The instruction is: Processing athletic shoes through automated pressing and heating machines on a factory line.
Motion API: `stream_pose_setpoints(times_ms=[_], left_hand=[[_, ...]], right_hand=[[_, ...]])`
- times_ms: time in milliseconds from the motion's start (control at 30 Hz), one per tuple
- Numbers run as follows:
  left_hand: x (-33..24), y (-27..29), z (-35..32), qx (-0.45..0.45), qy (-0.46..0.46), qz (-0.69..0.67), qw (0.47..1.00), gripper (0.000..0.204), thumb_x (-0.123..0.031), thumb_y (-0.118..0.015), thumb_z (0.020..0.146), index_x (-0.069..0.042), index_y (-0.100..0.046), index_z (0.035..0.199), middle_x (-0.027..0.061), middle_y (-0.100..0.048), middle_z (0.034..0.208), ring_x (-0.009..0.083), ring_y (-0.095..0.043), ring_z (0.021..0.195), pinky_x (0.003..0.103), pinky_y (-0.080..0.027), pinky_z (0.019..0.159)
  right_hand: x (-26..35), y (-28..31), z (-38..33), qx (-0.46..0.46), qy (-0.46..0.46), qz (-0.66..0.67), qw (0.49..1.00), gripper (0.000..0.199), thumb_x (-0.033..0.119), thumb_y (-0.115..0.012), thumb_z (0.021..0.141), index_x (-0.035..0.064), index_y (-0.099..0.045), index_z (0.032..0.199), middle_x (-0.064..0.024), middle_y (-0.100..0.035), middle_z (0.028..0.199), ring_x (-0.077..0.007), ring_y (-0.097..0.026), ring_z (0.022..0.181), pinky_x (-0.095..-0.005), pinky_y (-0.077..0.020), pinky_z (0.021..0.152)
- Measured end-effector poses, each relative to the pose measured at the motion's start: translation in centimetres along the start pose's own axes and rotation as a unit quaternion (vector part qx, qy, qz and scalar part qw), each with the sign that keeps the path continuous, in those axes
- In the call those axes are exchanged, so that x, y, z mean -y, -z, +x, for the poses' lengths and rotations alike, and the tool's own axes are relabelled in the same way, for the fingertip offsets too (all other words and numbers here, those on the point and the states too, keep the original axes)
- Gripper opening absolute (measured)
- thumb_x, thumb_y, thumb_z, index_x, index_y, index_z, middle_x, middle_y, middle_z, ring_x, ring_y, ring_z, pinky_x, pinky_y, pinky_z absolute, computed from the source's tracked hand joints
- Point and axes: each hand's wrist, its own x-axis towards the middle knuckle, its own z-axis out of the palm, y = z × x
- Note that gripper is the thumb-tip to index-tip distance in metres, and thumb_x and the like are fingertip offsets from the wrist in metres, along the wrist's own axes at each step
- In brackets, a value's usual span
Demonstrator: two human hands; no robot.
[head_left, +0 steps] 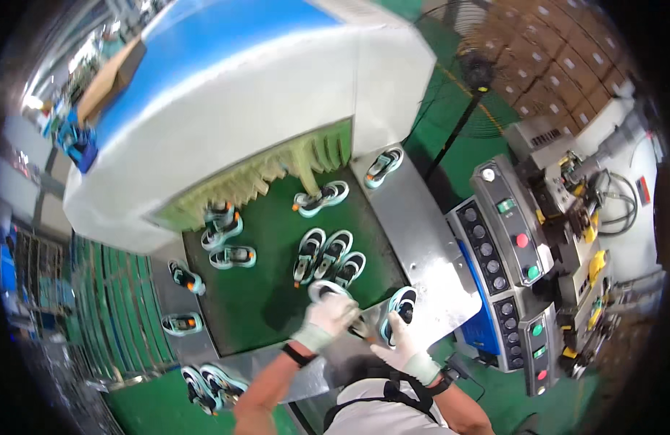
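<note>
My left hand [331, 319], in a white glove, is closed around a black and white sneaker [325, 289] at the near edge of the green conveyor belt [266, 304]. Something dark and brownish shows just right of its fingers; its kind is unclear. My right hand [404, 351], also gloved, has its thumb and fingers spread apart. Its thumb overlaps another sneaker [403, 304] on the metal ledge; whether they touch is hard to tell. Ahead of my left hand, three similar sneakers [332, 254] lie close together on the belt.
A white and blue machine [277, 87] stands ahead, with yellowish strip curtains [277, 167] over its opening. More sneakers [232, 257] rest on the belt and side ledges. Control panels [505, 254] stand at the right, a rack [121, 304] at the left, a fan [477, 71] behind.
</note>
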Motion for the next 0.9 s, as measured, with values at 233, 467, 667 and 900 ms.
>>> stream_pose_setpoints(times_ms=[233, 467, 667, 900], left_hand=[[-24.6, -5.2, 10.8, 0.091, -0.277, -0.130, 0.948, 0.026, -0.023, -0.067, 0.091, -0.008, -0.070, 0.112, 0.0103, -0.068, 0.114, 0.0281, -0.066, 0.103, 0.040, -0.053, 0.089], [-45.0, -8.8, 16.8, 0.093, -0.476, -0.238, 0.841, 0.052, 0.000, -0.067, 0.086, 0.000, -0.053, 0.136, 0.0176, -0.058, 0.132, 0.0283, -0.063, 0.115, 0.037, -0.052, 0.096], [-56.9, -17.3, 19.3, 0.206, -0.393, -0.298, 0.845, 0.046, -0.005, -0.064, 0.095, 0.002, -0.049, 0.138, 0.0182, -0.058, 0.132, 0.0261, -0.061, 0.120, 0.036, -0.051, 0.100], [-70.5, -39.2, 28.2, 0.282, -0.287, -0.179, 0.898, 0.064, -0.030, -0.061, 0.098, 0.006, -0.037, 0.146, 0.0288, -0.055, 0.136, 0.0352, -0.059, 0.123, 0.040, -0.047, 0.104]], right_hand=[[-6.2, 9.2, -9.4, -0.307, -0.135, 0.127, 0.933, 0.060, 0.017, -0.079, 0.080, -0.0011, -0.047, 0.127, -0.0184, -0.063, 0.101, -0.0323, -0.065, 0.097, -0.0396, -0.0523, 0.087], [-12.7, 18.9, -25.1, -0.422, -0.150, 0.572, 0.687, 0.050, 0.017, -0.076, 0.088, -0.0047, -0.055, 0.128, -0.0058, -0.063, 0.115, -0.0106, -0.059, 0.100, -0.0283, -0.0505, 0.088], [-16.2, 22.3, -35.7, -0.599, -0.044, 0.612, 0.514, 0.045, 0.023, -0.066, 0.094, -0.0081, -0.057, 0.125, -0.0101, -0.067, 0.111, -0.0141, -0.067, 0.093, -0.0288, -0.0550, 0.080], [-19.4, 25.1, -42.8, -0.725, -0.061, 0.557, 0.401, 0.033, 0.019, -0.066, 0.094, -0.0061, -0.063, 0.115, -0.0070, -0.070, 0.100, -0.0122, -0.068, 0.084, -0.0289, -0.0553, 0.072]])
